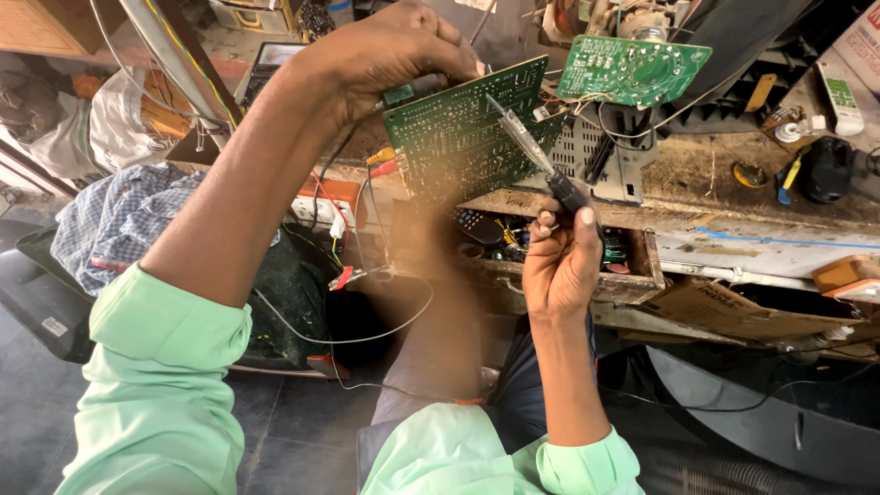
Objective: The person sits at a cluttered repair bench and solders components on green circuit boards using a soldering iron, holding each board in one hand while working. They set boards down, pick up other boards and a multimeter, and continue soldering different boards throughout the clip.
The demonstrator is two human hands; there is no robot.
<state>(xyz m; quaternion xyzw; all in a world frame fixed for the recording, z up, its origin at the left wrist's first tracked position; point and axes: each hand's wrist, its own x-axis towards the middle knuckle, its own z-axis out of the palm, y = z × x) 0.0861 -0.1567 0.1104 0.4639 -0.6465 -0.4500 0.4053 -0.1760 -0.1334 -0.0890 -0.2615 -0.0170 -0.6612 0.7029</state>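
My left hand point(385, 55) grips the top left edge of a large green circuit board point(458, 137) and holds it tilted up, solder side toward me. My right hand point(559, 261) is shut on the black handle of a slim tool point(527, 147) with a clear shaft and metal tip. The tip rests on the board's upper right part. Red, yellow and white wires point(335, 215) hang from the board's lower left corner. Both arms wear pale green sleeves.
A smaller green circuit board point(632, 69) sits propped behind on a cluttered, dusty workbench point(761, 234). An open drawer point(632, 275) below holds small parts. A checked cloth point(119, 215) lies at left, a white remote point(839, 96) at far right.
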